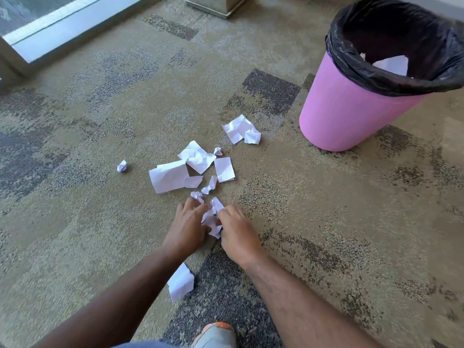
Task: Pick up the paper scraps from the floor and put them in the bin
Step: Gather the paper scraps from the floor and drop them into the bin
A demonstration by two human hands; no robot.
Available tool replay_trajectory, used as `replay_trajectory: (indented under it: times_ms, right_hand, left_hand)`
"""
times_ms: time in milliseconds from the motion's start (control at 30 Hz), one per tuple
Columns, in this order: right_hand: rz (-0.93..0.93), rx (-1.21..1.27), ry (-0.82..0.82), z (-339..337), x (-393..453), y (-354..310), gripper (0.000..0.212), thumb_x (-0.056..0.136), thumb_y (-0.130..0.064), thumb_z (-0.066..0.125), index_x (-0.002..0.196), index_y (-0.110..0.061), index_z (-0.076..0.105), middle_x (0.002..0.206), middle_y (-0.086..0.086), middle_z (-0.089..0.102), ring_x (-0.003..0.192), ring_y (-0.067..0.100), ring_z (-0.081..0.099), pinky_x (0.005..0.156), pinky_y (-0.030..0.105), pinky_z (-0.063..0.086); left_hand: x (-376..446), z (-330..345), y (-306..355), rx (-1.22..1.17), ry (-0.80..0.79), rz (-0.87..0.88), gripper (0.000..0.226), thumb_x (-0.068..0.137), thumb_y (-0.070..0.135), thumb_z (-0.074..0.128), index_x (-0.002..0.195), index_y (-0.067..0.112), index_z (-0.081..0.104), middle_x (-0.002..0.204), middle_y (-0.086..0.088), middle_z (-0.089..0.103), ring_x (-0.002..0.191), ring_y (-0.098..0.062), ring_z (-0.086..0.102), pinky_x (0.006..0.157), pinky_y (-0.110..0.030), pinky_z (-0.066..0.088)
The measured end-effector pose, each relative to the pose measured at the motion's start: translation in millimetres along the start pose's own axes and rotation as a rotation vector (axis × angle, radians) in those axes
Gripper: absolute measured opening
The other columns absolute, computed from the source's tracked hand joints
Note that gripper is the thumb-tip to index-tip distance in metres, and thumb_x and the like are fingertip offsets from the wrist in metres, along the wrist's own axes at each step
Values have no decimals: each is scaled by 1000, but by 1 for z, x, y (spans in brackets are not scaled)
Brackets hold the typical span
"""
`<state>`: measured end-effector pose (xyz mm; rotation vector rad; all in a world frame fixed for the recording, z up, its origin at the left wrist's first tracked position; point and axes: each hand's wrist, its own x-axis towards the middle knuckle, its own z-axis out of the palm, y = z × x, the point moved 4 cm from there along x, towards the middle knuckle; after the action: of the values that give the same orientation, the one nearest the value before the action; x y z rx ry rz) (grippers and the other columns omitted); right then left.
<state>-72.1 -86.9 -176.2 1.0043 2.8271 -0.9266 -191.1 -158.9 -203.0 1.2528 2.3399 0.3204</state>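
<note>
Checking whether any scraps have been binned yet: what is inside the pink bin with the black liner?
Inside the pink plastic bin, against the black plastic liner, lies one white paper piece. The near rim hides the bottom.

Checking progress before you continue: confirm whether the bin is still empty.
No, a white paper scrap already lies inside the pink bin against its black liner.

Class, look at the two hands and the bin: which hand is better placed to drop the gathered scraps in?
Probably the right hand: it holds the scraps with the left hand, and the bin stands on its side.
</note>
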Motion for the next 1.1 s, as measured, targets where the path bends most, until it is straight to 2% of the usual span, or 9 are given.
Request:
replay_trajectory:
  times_ms: [167, 267, 333, 433, 567, 733, 833, 900, 1100]
  right_hand:
    - [150, 157, 2, -12, -4, 3, 22, 91, -5, 60, 107, -17, 51, 107, -3, 57, 92, 16, 56, 72, 30, 46]
    - [208, 183, 55, -23, -8, 10, 33, 93, -6, 61, 118, -20, 45, 109, -2, 62, 88, 15, 60, 62, 27, 45]
    - [231, 198, 85, -33, -8, 17, 50, 92, -8, 64, 135, -19, 42, 121, 2, 64, 97, 19, 63, 70, 32, 51]
    - [251, 203, 151, -52, -6, 28, 62, 92, -10, 66, 148, -19, 41, 135, 2, 60, 115, 22, 62, 87, 33, 52]
    - [250, 177, 313, -88, 0, 46, 42, 94, -5, 61, 134, -18, 56, 122, -1, 64, 106, 20, 63, 77, 30, 48]
    - [200, 169, 575, -162, 12, 66, 40, 92, 0, 62, 129, -17, 60, 118, 0, 63, 104, 17, 62, 84, 33, 52]
    - [145, 119, 740, -216, 19, 73, 33, 89, 4, 62, 117, -13, 63, 106, 4, 62, 97, 23, 61, 78, 38, 49]
    - [126, 95, 840, -252, 24, 78, 35, 87, 4, 61, 117, -13, 62, 104, 5, 62, 97, 25, 60, 77, 42, 49]
    - [95, 98, 1084, -356, 39, 97, 41, 94, -1, 57, 131, -17, 61, 115, 0, 61, 104, 13, 58, 79, 8, 40]
  left_hand:
    - [7, 5, 11, -57, -8, 76, 10, 82, 10, 72, 90, 12, 67, 100, 0, 52, 92, -25, 54, 78, -39, 46]
    - [9, 4, 26, -84, 4, 119, 10, 82, 9, 71, 78, 10, 62, 84, 1, 52, 75, -23, 53, 65, -41, 45]
    - [13, 0, 38, -109, 20, 151, 14, 82, 7, 71, 74, 10, 61, 79, 2, 52, 70, -21, 51, 60, -38, 38]
    - [23, -12, 61, -138, 38, 213, 16, 85, 8, 69, 72, 13, 60, 77, 3, 52, 71, -19, 51, 61, -39, 42]
    - [46, -38, 105, -166, 91, 352, 18, 84, 3, 67, 70, 10, 59, 76, -1, 54, 71, -21, 50, 60, -36, 36]
    - [84, -85, 176, -118, 203, 618, 9, 92, 7, 64, 89, 10, 72, 80, 4, 52, 77, -22, 55, 66, -36, 42]
    - [104, -117, 226, -125, 278, 743, 15, 91, -2, 61, 86, 9, 68, 81, 4, 50, 77, -23, 51, 64, -26, 28]
    - [119, -137, 260, -119, 328, 781, 17, 87, -8, 59, 84, 7, 66, 82, -2, 54, 77, -26, 52, 65, -30, 33]
    - [149, -197, 352, -143, 386, 895, 25, 73, 6, 67, 97, 8, 70, 98, -9, 59, 91, -28, 52, 77, -36, 43]
